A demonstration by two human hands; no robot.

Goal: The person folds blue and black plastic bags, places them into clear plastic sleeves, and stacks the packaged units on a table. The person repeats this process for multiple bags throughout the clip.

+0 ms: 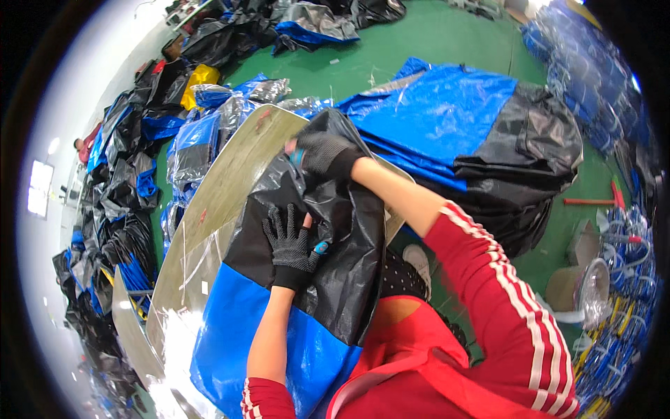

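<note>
- The large limp piece of blue and black plastic-coated sheeting (pixel 234 314) lies along the right side of the pale, wood-patterned tabletop (pixel 241 157), its black part toward the far end, its blue part toward the near end; the left edge shows bare.
- The left hand (pixel 288 244), in a dark grey knitted glove, rests palm down on the black part, fingers spread, gripping nothing.
- The right hand (pixel 323 155), gloved alike, bends over the rumpled black material near the far right corner of the tabletop; its fingers look curled, but I cannot tell whether they pinch it.
- The step in hand seems to be straightening or folding the black part. The next move probably calls for the left hand to press down while the right hand draws the creases out.
- Beyond the tabletop's right edge sits a broad blue and black pile of sheeting (pixel 447 112); past its left edge lie flat, clear-wrapped blue and grey packets (pixel 192 143).
- Hard to make out: the right fingertips are blurred, the right forearm covers part of the tabletop's right edge, glare whitens its near left, and the blue part runs off the lower edge of view.
</note>
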